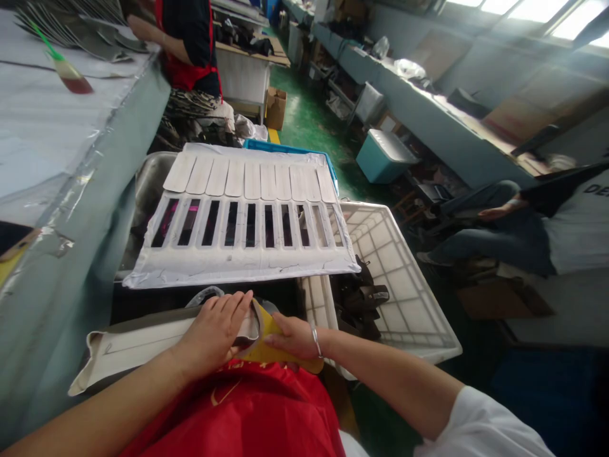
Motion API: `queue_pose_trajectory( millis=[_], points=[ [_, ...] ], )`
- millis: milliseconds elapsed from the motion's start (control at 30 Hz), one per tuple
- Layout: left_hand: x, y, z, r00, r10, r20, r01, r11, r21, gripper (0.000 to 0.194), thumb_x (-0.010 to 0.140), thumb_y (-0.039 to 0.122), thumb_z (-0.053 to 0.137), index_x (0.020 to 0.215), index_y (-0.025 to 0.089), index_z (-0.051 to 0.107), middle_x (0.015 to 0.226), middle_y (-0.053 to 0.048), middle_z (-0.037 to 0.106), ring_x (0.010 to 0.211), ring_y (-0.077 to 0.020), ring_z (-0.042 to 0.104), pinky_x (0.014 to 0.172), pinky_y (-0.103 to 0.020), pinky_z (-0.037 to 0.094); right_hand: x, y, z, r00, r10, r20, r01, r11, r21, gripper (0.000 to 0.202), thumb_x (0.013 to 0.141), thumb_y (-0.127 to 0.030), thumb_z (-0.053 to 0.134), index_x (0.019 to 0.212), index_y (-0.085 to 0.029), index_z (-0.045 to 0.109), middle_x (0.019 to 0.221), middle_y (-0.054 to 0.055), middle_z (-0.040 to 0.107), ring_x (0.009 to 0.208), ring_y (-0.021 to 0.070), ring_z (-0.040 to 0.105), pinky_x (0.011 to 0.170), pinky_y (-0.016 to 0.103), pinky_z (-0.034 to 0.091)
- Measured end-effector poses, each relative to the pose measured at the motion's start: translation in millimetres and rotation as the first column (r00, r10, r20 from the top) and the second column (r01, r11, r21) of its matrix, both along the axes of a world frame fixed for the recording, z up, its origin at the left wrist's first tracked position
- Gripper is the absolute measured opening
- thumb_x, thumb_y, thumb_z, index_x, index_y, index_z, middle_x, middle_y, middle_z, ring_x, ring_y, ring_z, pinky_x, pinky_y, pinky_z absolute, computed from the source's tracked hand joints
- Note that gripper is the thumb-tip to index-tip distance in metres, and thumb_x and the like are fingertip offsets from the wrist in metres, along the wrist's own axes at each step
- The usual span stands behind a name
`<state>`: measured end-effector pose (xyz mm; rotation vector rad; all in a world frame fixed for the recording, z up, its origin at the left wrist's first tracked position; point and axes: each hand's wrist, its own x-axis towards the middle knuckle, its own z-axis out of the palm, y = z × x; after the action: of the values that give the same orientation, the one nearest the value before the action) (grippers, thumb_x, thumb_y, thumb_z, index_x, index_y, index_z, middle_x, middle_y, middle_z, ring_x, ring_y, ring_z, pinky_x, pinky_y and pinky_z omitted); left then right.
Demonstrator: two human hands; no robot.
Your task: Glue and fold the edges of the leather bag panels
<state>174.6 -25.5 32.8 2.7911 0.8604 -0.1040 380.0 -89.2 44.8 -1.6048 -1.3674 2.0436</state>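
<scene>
Left hand (214, 333) holding a long cream-and-grey sleeve-like piece (143, 346); right hand (292, 337) pinching a smooth yellow flat piece (267, 325) at its open end.

Clock read with 12 o'clock straight ahead of the wearer. Sleeve-like piece lies lengthwise close to the body, in front of the red apron (266, 412), one end toward 9 o'clock, the other under the left hand. Left fingers close together across its top, thumb at the near side. Right hand: thumb on top of the yellow piece, fingers underneath, narrow grip; silver bracelet (316, 341) on that wrist. Yellow piece meets the mouth of the sleeve; depth inside cannot be told.

At 12 o'clock, a white slotted rack (247, 259) bearing a row of pale flat strips (234, 178), side by side along its far half. White plastic crate (404, 273) at 2 o'clock, dark pieces (364, 298) in it. At 10 o'clock, pale-covered desk (52, 127) with a green-tipped bottle (71, 75) and fanned grey pieces (80, 32). Person in a red apron (188, 47) at 11; seated person (518, 235) at 3.
</scene>
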Motion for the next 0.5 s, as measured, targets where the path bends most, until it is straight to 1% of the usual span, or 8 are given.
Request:
queue_pose_trajectory(
  millis=[67, 167, 367, 500],
  points=[
    [0, 1, 2.3, 1.000, -0.008, 0.002, 0.008, 1.000, 0.000, 0.083, 0.066, 0.021, 0.057, 0.141, 0.007, 0.024, 0.136, -0.020, 0.042, 0.118, -0.0330, 0.039, 0.100, -0.045, 0.026, -2, 0, 1.5, 0.999, 0.032, 0.035, -0.032, 0.999, 0.004, 0.026, 0.087, -0.035, 0.049, 0.103, -0.017, 0.040, 0.063, -0.003, 0.058, 0.037, 0.0077, 0.049, 0.034, 0.017, 0.038],
    [-1, 1, 4.8, 1.000, -0.020, 0.007, 0.020, 1.000, 0.007, 0.088, 0.065, 0.019, 0.058, 0.143, 0.011, 0.018, 0.134, -0.019, 0.042, 0.117, -0.0324, 0.040, 0.099, -0.045, 0.027, -4, 1, 1.4, 0.998, 0.030, 0.050, -0.029, 0.999, -0.018, 0.028, 0.086, -0.038, 0.049, 0.103, -0.017, 0.040, 0.060, -0.004, 0.056, 0.036, 0.0066, 0.048, 0.034, 0.016, 0.037],
    [-4, 5, 7.0, 0.998, -0.063, 0.006, 0.063, 0.998, -0.002, 0.092, 0.065, 0.018, 0.059, 0.144, 0.015, 0.011, 0.135, -0.020, 0.040, 0.119, -0.0318, 0.040, 0.099, -0.045, 0.029, -7, 1, -6.3, 0.999, -0.025, -0.026, 0.023, 0.996, -0.083, 0.028, 0.087, -0.037, 0.048, 0.104, -0.017, 0.040, 0.059, -0.005, 0.055, 0.037, 0.0085, 0.051, 0.034, 0.017, 0.040],
    [-6, 6, 6.1, 0.996, -0.087, -0.003, 0.087, 0.996, 0.025, 0.094, 0.065, 0.013, 0.056, 0.144, 0.017, 0.005, 0.136, -0.020, 0.038, 0.120, -0.0321, 0.040, 0.099, -0.045, 0.030, -9, -1, -13.6, 0.993, -0.084, -0.078, 0.079, 0.995, -0.068, 0.029, 0.085, -0.039, 0.050, 0.102, -0.018, 0.040, 0.064, -0.004, 0.056, 0.039, 0.0076, 0.052, 0.034, 0.016, 0.038]
  ],
)
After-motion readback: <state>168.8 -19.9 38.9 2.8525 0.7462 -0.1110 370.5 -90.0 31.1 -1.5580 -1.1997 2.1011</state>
